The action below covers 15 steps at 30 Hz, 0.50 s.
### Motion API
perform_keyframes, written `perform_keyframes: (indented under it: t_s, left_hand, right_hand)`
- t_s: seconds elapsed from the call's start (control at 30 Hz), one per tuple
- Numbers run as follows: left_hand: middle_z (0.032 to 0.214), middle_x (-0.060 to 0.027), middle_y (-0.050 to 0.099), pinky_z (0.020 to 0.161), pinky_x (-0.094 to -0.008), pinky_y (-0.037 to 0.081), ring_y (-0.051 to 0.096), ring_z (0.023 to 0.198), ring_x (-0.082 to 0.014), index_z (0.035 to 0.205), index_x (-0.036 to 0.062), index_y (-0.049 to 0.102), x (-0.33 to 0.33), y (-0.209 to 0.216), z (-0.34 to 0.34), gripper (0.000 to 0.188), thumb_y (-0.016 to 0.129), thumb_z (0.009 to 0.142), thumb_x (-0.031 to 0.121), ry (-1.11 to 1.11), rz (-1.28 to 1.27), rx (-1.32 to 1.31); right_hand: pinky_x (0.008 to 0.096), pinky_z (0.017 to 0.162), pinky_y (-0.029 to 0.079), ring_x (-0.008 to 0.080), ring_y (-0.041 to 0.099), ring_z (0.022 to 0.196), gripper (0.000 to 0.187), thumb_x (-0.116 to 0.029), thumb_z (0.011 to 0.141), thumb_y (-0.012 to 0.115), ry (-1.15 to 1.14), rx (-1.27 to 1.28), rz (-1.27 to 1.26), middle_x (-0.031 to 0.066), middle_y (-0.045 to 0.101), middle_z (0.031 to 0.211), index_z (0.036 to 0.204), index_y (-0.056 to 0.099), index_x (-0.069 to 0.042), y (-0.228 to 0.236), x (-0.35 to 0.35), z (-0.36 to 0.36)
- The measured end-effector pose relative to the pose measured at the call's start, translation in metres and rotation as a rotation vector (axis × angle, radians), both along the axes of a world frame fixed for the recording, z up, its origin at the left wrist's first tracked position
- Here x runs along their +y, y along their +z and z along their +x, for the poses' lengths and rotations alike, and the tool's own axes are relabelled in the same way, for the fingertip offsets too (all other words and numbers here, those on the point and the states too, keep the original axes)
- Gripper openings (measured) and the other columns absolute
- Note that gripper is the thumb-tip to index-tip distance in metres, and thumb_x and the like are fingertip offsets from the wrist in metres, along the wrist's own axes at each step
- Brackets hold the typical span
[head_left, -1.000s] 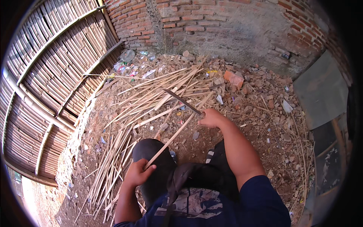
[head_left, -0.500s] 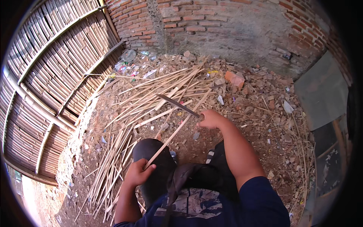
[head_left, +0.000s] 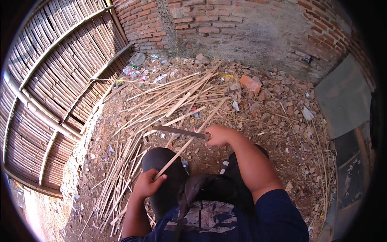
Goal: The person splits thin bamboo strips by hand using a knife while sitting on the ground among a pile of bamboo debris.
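The long-bladed knife (head_left: 180,131) has shifted nearer the body and swung flatter — gripped in the right hand (head_left: 220,135), tip pointing left across the bamboo strip (head_left: 177,155), which slants from the gripping left hand (head_left: 146,185), over the left knee (head_left: 154,159), toward upper right.

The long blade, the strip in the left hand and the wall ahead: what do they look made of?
Blade: probably steel with a dull, darkened finish, going by its thin, flat, grey-brown body. Strip: likely split bamboo, though perhaps wood; it is pale tan, slim and looks unpainted. Wall: red brick in visible courses, rough, with grey patches, probably plaster.
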<state>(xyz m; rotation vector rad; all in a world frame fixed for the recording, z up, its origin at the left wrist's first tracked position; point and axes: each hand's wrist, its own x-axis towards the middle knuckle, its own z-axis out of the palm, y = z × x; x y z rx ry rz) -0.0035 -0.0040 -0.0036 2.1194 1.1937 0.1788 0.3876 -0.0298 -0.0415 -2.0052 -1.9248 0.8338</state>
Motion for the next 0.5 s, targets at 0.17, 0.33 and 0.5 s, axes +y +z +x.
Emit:
perform_keyframes:
  t_s: [0.17,0.33,0.5]
  left_hand:
    - [0.066,-0.0078,0.058,0.060,-0.0367,0.044,0.054,0.064,-0.0164,0.084,0.0011,0.064,-0.001,0.002,0.003,0.038,0.076,0.091,0.036,0.009,-0.018,-0.012]
    - [0.065,-0.0132,0.060,0.060,-0.0394,0.046,0.058,0.061,-0.0223,0.082,0.0009,0.064,0.003,-0.003,0.001,0.043,0.075,0.091,0.041,-0.008,0.007,-0.028]
    - [0.065,-0.0132,0.059,0.060,-0.0399,0.046,0.059,0.062,-0.0234,0.083,0.0010,0.064,0.001,0.001,0.003,0.043,0.075,0.091,0.042,-0.008,-0.002,-0.022]
  right_hand:
    - [0.0453,0.090,0.054,0.0361,0.070,0.102,0.053,-0.037,0.077,0.080,-0.216,0.046,-0.079,0.0208,0.073,0.107,0.119,0.071,-0.006,0.010,-0.003,0.027]
    - [0.0451,0.088,0.055,0.0366,0.070,0.100,0.049,-0.035,0.077,0.079,-0.186,0.007,-0.088,0.0210,0.073,0.103,0.115,0.072,-0.005,0.016,-0.005,0.024]
    - [0.0449,0.087,0.056,0.0364,0.071,0.098,0.047,-0.035,0.076,0.080,-0.053,-0.049,-0.010,0.0205,0.073,0.101,0.112,0.073,-0.005,0.000,-0.003,0.009]
